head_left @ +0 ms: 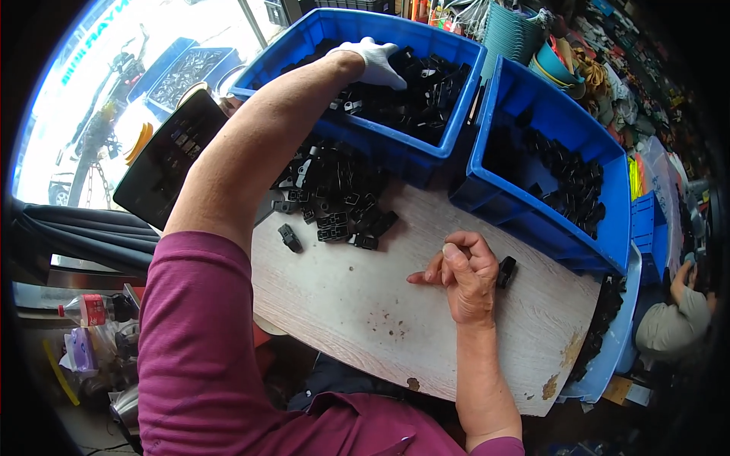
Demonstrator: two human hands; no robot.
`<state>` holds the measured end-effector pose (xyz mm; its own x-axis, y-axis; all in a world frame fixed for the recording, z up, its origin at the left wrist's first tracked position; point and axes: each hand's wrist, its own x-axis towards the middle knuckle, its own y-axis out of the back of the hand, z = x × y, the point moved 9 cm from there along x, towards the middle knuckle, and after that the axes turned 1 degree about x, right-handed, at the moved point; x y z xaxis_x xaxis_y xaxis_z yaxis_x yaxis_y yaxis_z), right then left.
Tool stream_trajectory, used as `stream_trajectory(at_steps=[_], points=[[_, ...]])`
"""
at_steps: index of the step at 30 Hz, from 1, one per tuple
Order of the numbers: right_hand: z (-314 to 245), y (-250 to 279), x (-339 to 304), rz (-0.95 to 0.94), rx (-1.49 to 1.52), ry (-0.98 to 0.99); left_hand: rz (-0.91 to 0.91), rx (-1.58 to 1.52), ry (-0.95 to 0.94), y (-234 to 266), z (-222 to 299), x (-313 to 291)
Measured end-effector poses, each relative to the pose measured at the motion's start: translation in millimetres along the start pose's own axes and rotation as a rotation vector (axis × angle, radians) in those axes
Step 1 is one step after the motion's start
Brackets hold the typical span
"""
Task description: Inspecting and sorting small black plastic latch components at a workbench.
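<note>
My left hand [372, 64], in a white glove, reaches into the far blue bin [372, 131]. Its thumb and fingers are apart over a heap of small black plastic parts [437, 83]; nothing shows in its grasp. My right hand [465, 277] is bare and hovers over the right part of the worktable [334, 285]. The thumb rests against the curled fingers while one finger points left, and I see nothing held. Close beside it lies a single black part [506, 271]. A pile of black parts [334, 182] sits before the far bin, with one loose part [290, 238] nearer me.
A second blue bin [547, 220] with black parts stands at the right. Past the table's right edge, a light blue tray [608, 357] holds more. A dark screen [171, 156] leans at the left. Another person's arm [677, 319] shows at the far right.
</note>
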<state>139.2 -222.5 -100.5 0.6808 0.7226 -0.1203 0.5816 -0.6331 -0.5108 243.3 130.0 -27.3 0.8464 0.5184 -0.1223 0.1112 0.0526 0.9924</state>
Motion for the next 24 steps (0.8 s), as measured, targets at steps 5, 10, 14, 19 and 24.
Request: stream_trajectory(at_steps=[5,10,14,19,24], points=[[1,-2,1,-0.014,0.000,0.003,-0.001,-0.063,0.038,9,2,-9],[2,-2,1,-0.005,0.010,-0.002,0.080,-0.020,0.068,7,-6,-10],[2,-1,0,-0.001,0.012,-0.001,0.064,-0.042,0.030,9,-3,-11],[1,-2,0,0.003,-0.001,0.001,0.075,0.060,-0.063,10,10,-15],[2,-1,0,-0.006,0.007,-0.002,0.011,0.000,-0.017,4,6,-14]])
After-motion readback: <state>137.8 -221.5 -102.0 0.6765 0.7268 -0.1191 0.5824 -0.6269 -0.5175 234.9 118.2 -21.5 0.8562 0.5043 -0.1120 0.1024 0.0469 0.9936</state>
